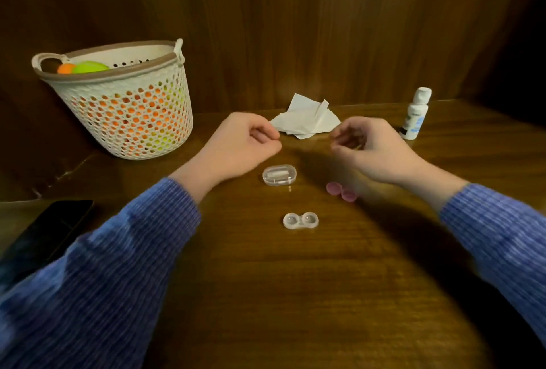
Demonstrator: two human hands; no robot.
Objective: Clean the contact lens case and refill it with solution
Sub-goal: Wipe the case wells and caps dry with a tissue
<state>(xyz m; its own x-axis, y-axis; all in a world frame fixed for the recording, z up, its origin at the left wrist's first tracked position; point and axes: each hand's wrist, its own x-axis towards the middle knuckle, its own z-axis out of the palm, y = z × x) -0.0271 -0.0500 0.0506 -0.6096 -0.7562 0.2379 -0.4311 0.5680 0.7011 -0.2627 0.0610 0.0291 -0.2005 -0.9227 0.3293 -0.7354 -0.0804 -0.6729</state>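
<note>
A white lattice basket (130, 108) stands far left. The left hand (239, 144) hovers loosely curled, holding nothing; the right hand (369, 147) likewise — both above the table (295, 294). Between them, nearer, lies the clear lens case (300, 220), uncapped; pink caps (342, 191) just right; solution bottle (416, 113) far right.

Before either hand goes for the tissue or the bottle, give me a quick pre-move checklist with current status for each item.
1. Lens case uncapped, both wells facing up: ok.
2. Pink caps off and lying on the table beside the case: ok.
3. Wells dry and clean: cannot tell, too small and blurred.
4. Tissue within reach, beyond both hands: ok.
5. Solution bottle upright with its cap on: ok, though it must be opened before refilling.
6. Left hand and right hand free: fingers are loosely curled, nothing visible in either grip; ok.
</note>
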